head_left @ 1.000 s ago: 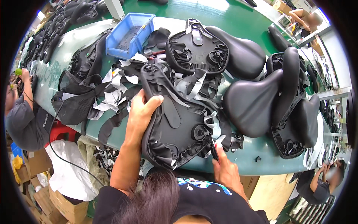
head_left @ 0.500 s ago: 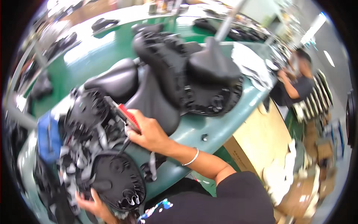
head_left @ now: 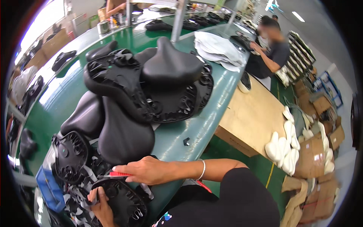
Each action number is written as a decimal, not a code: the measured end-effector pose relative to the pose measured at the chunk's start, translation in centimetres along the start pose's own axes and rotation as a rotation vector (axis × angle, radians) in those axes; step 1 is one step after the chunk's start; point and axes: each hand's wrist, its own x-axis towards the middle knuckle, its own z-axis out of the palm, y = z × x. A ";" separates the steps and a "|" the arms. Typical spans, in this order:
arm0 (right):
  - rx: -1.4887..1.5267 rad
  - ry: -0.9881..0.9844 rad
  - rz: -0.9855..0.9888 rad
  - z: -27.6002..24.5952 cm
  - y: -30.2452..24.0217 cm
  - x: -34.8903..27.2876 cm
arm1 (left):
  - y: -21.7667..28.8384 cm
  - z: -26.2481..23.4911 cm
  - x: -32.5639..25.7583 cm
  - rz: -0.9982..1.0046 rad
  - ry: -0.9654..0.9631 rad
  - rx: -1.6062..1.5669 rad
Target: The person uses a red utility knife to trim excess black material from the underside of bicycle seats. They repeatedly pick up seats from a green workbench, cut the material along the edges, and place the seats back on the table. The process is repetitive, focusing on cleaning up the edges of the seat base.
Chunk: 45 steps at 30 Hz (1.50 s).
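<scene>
An upturned black bicycle saddle [head_left: 128, 200], its ribbed underside showing, lies at the table's near edge. My left hand [head_left: 101, 208] is closed at its left edge, pinching what looks like a dark strip of cover material. My right hand [head_left: 147, 171] grips a red-handled tool [head_left: 120, 174] just above the saddle's far edge. The tool's tip is too blurred to tell its kind exactly. Cut grey and black scraps [head_left: 73, 206] lie around the left hand. Another upturned saddle [head_left: 70, 157] rests beyond it, near smooth black saddles [head_left: 124, 132] lying face up.
More saddles [head_left: 172, 68] are piled on the green table [head_left: 200, 132]. White cloths [head_left: 217, 49] lie farther along. A blue pouch [head_left: 51, 189] is at the left. On the right stand a wooden board [head_left: 253, 117], white saddle-shaped pads [head_left: 283, 147] and cartons [head_left: 312, 155]. A co-worker [head_left: 270, 49] sits beyond.
My view has shifted. My right hand has brought the red-handled tool down toward the near saddle. My left hand has gone from spread fingers to a pinch at the saddle's edge.
</scene>
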 end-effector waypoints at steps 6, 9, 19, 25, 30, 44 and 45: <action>-0.130 -0.105 0.000 -0.1 0.8 0.4 | -1.8 -0.6 -0.1 0.314 -0.043 0.228; -0.124 -0.169 -0.091 -0.6 1.9 1.1 | -2.5 -0.1 -0.9 0.404 0.020 0.496; -0.360 -0.373 -0.156 -2.0 0.4 4.0 | 1.3 0.0 0.5 0.443 0.091 0.160; -0.522 -0.425 -0.089 -2.1 -0.9 2.3 | 3.2 -0.2 0.0 -0.162 0.153 -0.525; -0.527 -0.324 0.154 -0.5 -4.7 -1.3 | 0.1 -1.3 0.5 0.076 0.079 -1.546; -0.727 -0.409 0.008 -1.0 -4.8 1.9 | -0.9 -2.9 2.5 -0.044 0.393 -0.915; -0.760 -0.393 -0.083 -1.6 -3.7 4.0 | -1.4 -3.4 1.4 -0.020 0.324 -0.937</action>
